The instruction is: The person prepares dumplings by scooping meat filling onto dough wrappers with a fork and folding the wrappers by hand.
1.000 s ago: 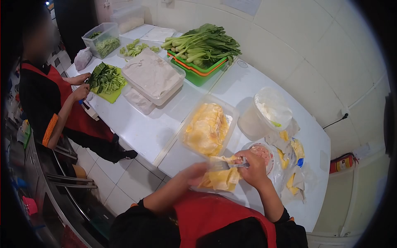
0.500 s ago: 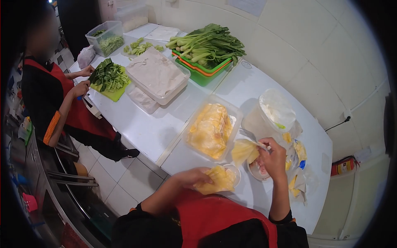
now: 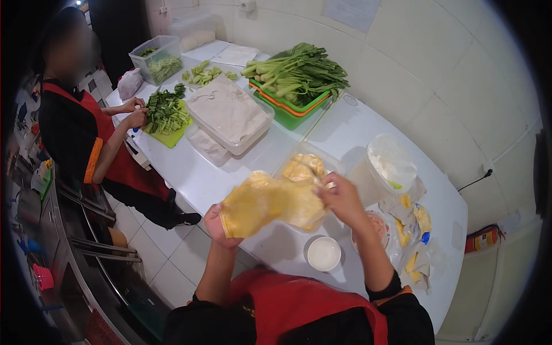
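A thin yellow dough sheet [image 3: 248,208] is raised over the table's near edge, its left side gripped by my left hand [image 3: 218,225]. My right hand [image 3: 343,198] has its fingers closed near the sheet's blurred right part; a fork seems to be in it, smeared by motion. Beneath the right part sits a clear plastic container [image 3: 340,165] with folded yellow dough pieces [image 3: 303,167], partly covered by the sheet. A small white bowl [image 3: 324,254] of whitish liquid stands nearer me. Behind my right forearm, a bowl of pinkish filling [image 3: 378,225] is partly hidden.
A lined white tub [image 3: 392,167] and torn wrappings with yellow scraps [image 3: 418,221] lie right. Leafy greens [image 3: 299,75] fill stacked green and orange baskets [image 3: 290,118]. Left of paper-covered containers [image 3: 230,112], a co-worker [image 3: 86,126] handles chopped greens [image 3: 167,112] on a green board [image 3: 175,137].
My left hand has moved left and up with the yellow sheet, uncovering the white bowl. My right hand has moved up and left, from above the filling bowl to the container.
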A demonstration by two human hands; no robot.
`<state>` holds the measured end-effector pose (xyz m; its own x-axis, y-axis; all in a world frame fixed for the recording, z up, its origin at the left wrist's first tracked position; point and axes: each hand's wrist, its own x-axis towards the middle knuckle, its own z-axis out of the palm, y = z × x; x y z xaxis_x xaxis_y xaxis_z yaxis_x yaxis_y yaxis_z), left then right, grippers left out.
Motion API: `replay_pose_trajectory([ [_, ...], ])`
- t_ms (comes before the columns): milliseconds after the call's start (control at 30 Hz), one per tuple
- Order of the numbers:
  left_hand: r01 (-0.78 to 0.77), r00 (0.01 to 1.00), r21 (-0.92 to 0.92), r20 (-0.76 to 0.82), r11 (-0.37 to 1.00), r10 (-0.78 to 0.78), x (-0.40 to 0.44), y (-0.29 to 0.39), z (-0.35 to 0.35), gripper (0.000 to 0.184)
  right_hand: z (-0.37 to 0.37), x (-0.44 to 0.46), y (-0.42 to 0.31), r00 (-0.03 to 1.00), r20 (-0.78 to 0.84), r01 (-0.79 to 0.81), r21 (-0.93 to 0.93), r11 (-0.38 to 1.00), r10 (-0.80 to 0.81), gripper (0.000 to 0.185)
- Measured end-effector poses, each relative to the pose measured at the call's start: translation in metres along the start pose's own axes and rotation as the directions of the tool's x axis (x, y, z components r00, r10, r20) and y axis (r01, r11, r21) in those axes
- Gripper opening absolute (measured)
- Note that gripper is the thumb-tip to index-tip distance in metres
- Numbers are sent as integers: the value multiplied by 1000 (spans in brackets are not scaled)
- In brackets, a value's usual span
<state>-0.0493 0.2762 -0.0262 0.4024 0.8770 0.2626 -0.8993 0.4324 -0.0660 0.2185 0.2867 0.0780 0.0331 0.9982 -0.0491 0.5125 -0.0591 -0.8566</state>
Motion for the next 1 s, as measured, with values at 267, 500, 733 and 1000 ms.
replay_pose_trajectory([
  [267,-181,980,-109,-102,977,170,-8,-13,-2,58,45,9,33,981,-104,-193,-414,890,164,29],
  [500,0,999,-147,-36,989,-5,3,-27,-1,59,26,-6,34,989,-134,-116,-441,890,63,25],
  [733,152,985,-228,112,962,-129,24,-63,0,64,-46,-60,76,946,-285,-111,166,980,156,10],
  [1000,280,951,368,-231,887,-204,30,-76,2,69,-108,-177,75,850,-431,-469,-359,807,302,25],
])
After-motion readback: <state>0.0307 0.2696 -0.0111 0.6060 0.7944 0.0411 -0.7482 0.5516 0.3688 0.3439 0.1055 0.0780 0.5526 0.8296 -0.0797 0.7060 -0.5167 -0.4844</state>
